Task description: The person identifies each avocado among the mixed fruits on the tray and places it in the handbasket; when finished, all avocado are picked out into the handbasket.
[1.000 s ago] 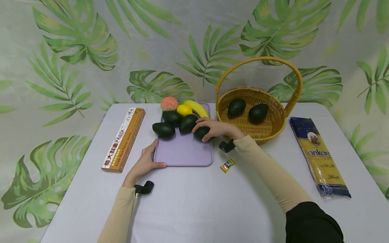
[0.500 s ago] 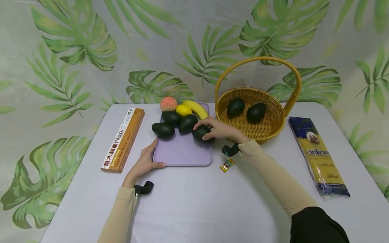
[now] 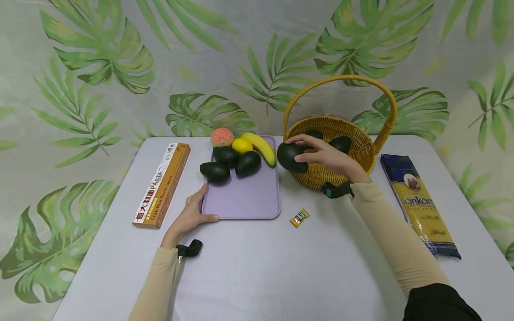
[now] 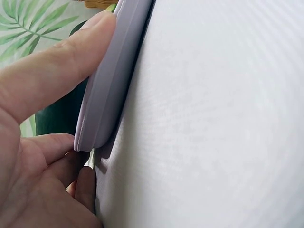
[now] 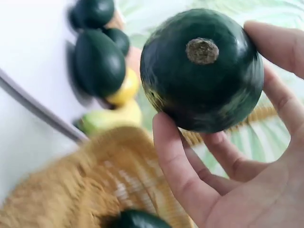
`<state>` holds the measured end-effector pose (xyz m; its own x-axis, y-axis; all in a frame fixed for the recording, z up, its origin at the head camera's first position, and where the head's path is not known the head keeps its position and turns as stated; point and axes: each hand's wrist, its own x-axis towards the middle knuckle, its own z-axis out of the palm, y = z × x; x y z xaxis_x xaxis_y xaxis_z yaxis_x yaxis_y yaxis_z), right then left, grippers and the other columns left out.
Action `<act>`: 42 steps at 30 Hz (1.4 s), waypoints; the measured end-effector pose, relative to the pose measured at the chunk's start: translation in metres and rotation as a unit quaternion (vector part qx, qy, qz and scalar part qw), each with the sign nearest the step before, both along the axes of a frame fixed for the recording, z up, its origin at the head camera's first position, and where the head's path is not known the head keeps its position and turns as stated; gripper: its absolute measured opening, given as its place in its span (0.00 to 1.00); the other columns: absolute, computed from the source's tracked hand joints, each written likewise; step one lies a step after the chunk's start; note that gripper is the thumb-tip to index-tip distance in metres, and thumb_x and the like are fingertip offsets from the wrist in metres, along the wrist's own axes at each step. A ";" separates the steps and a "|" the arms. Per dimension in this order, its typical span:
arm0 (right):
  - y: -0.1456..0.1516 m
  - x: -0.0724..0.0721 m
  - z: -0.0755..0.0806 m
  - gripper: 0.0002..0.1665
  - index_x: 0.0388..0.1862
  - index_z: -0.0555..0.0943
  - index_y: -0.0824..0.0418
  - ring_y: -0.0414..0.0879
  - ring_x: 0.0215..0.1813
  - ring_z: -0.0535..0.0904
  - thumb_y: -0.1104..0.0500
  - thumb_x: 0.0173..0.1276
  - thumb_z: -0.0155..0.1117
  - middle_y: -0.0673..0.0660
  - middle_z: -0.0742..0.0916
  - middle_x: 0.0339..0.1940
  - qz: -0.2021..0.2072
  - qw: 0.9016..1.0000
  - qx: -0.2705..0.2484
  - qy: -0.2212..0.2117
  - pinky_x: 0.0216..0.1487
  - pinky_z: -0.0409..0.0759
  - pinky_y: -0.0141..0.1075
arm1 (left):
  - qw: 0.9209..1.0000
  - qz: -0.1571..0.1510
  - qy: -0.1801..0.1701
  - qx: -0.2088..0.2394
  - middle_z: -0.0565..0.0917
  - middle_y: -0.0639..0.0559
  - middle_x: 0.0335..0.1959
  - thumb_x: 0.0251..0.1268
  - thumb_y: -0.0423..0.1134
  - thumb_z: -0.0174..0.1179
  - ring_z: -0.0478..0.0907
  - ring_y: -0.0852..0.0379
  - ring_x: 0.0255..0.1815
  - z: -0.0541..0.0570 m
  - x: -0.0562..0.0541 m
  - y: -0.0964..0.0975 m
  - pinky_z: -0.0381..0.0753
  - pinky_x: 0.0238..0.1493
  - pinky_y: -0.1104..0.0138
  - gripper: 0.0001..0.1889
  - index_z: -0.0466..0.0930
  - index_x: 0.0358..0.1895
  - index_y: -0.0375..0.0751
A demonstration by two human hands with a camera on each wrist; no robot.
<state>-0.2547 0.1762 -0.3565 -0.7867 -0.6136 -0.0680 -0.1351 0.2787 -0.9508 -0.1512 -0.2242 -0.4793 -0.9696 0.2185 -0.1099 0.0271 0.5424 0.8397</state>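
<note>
My right hand (image 3: 323, 154) holds a dark green avocado (image 3: 292, 157) over the left rim of the wicker basket (image 3: 309, 178). In the right wrist view the fingers and thumb are spread round the avocado (image 5: 202, 71), its brown stem end facing the camera. Two more avocados lie in the basket, one partly hidden by the hand. My left hand (image 3: 190, 218) grips the front left corner of the lilac tray (image 3: 241, 203), thumb on the front edge (image 4: 107, 90) and fingers at the left side. On the tray are three avocados (image 3: 248, 163), a lemon (image 3: 242, 146), a banana (image 3: 261, 148) and a peach (image 3: 222, 137).
A pasta box (image 3: 162, 185) lies left of the tray. Right of the basket is a blue and yellow ankara pasta bag (image 3: 419, 205). One small yellow candy packet (image 3: 300, 218) lies between tray and basket, nearer the front. The basket's tall handle (image 3: 341, 78) arches above it.
My right hand has lifted the avocado off the tray's right side and carried it right, to the basket's left rim. The left hand stays at the tray corner.
</note>
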 end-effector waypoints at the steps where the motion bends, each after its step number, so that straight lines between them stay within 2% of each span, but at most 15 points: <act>1: 0.006 -0.001 0.001 0.29 0.69 0.67 0.55 0.56 0.65 0.63 0.58 0.70 0.60 0.59 0.64 0.68 -0.014 1.000 -0.003 -0.006 0.60 0.65 0.54 | 1.000 0.000 -0.001 0.000 0.45 0.38 0.76 0.46 0.40 0.75 0.37 0.40 0.74 0.000 0.000 0.000 0.41 0.69 0.44 0.60 0.39 0.76 0.36; 5: 0.030 -0.006 0.002 0.31 0.71 0.65 0.53 0.58 0.67 0.61 0.56 0.71 0.59 0.60 0.58 0.72 -0.065 0.997 -0.012 -0.025 0.58 0.66 0.54 | 1.000 0.001 -0.005 0.002 0.45 0.37 0.76 0.47 0.40 0.75 0.36 0.40 0.74 0.001 0.000 0.000 0.40 0.69 0.44 0.60 0.38 0.76 0.36; 10: 0.048 -0.011 0.002 0.35 0.73 0.60 0.53 0.55 0.74 0.51 0.55 0.71 0.60 0.60 0.51 0.75 -0.116 0.992 -0.010 -0.054 0.62 0.64 0.55 | 1.000 0.001 -0.005 0.002 0.44 0.37 0.76 0.46 0.40 0.75 0.36 0.40 0.74 0.001 0.001 0.000 0.40 0.69 0.44 0.60 0.38 0.76 0.36; 15: 0.055 -0.017 0.000 0.36 0.73 0.58 0.56 0.58 0.71 0.55 0.57 0.71 0.60 0.62 0.51 0.75 -0.131 0.989 -0.005 -0.069 0.62 0.65 0.55 | 1.000 0.002 -0.009 -0.004 0.44 0.38 0.76 0.47 0.40 0.75 0.36 0.40 0.74 0.000 0.001 -0.001 0.40 0.69 0.44 0.60 0.38 0.76 0.37; 20: 0.053 -0.023 -0.005 0.34 0.72 0.60 0.58 0.61 0.67 0.62 0.59 0.70 0.60 0.66 0.55 0.72 -0.128 0.989 0.022 -0.066 0.60 0.68 0.55 | 1.000 0.005 -0.012 -0.008 0.44 0.38 0.76 0.48 0.41 0.75 0.35 0.41 0.74 0.000 0.002 -0.003 0.40 0.69 0.44 0.60 0.38 0.77 0.38; 25: 0.042 -0.028 -0.010 0.33 0.72 0.61 0.61 0.62 0.62 0.66 0.61 0.70 0.59 0.70 0.59 0.68 -0.108 0.991 0.060 -0.053 0.58 0.70 0.56 | 1.000 0.004 -0.008 -0.012 0.44 0.38 0.76 0.47 0.41 0.74 0.35 0.40 0.74 0.000 0.002 -0.004 0.40 0.69 0.44 0.60 0.38 0.76 0.37; 35: 0.012 -0.041 -0.019 0.31 0.70 0.62 0.63 0.56 0.51 0.74 0.63 0.70 0.58 0.69 0.69 0.62 -0.089 0.989 0.088 -0.073 0.52 0.73 0.55 | 1.000 0.003 -0.012 -0.008 0.44 0.37 0.76 0.47 0.41 0.75 0.35 0.40 0.74 0.000 0.000 -0.002 0.40 0.69 0.44 0.60 0.38 0.77 0.37; 40: 0.005 -0.044 -0.022 0.31 0.70 0.61 0.66 0.56 0.41 0.73 0.69 0.69 0.55 0.70 0.71 0.54 -0.076 0.987 0.110 -0.092 0.45 0.74 0.51 | 1.000 0.003 -0.013 -0.007 0.44 0.37 0.76 0.47 0.41 0.75 0.35 0.40 0.74 0.000 0.000 0.000 0.40 0.69 0.44 0.60 0.38 0.77 0.37; 42: 0.005 -0.044 -0.022 0.32 0.70 0.60 0.65 0.57 0.42 0.72 0.70 0.69 0.54 0.70 0.70 0.54 -0.068 0.985 0.124 -0.099 0.45 0.72 0.50 | 1.000 0.002 -0.014 -0.007 0.44 0.37 0.76 0.47 0.41 0.75 0.35 0.41 0.74 0.000 0.000 0.000 0.39 0.69 0.44 0.60 0.38 0.77 0.37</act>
